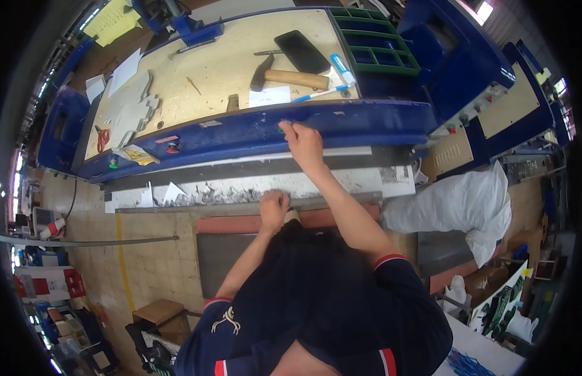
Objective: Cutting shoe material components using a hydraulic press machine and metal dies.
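Note:
My right hand [304,145] reaches up to the front of the blue machine [234,128]. Its fingers are curled, with the thumb side against a small green button [281,129], which they partly cover. Lower down, in front of my body, my left hand [274,208] is closed beside the scrap-strewn ledge [231,191]. Anything inside the left fingers is hidden. On the machine's pale top [197,113], beyond my hands, lie a hammer [291,78], a black phone [301,52], a blue-capped marker [343,69] and a blue-and-white pen [320,93].
A grey jagged-edged sheet [129,113] and red-handled scissors [103,140] lie at the left end. A red knob [172,148] and another green button [113,163] sit along the front. A green compartment tray [375,41] is at the far right, a white sack [453,207] nearer.

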Demonstrator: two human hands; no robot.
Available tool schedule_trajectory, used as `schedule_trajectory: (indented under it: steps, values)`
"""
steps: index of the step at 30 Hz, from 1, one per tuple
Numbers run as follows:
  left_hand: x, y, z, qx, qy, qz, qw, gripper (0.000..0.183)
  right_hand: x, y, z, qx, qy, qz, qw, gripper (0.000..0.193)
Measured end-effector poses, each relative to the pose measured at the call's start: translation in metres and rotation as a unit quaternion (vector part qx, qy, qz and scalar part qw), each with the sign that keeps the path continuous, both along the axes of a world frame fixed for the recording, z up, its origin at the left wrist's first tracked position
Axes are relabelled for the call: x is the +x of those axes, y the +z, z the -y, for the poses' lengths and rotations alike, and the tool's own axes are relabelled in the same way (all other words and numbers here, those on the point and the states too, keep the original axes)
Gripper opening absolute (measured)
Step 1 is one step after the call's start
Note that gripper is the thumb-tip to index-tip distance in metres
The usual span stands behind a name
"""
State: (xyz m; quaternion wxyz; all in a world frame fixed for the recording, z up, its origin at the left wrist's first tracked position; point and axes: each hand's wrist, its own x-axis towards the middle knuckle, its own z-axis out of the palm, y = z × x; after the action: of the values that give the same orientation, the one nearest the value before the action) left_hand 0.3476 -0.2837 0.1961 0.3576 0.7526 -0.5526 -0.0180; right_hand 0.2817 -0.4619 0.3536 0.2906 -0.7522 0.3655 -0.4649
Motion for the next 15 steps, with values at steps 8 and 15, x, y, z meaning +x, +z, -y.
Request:
schedule_trajectory:
  steps: [8, 15]
  values:
    - [0.012, 0.031, 0.009, -0.003, -0.005, 0.001, 1.000, 0.027, -0.072, -0.041, -0.041, 0.189, 0.083, -0.116, 0.972, 0.045]
    - [-0.009, 0.015, -0.013, 0.011, 0.006, 0.023, 1.000, 0.022, -0.170, -0.139, -0.121, -0.056, 0.080, -0.241, 0.966, 0.055]
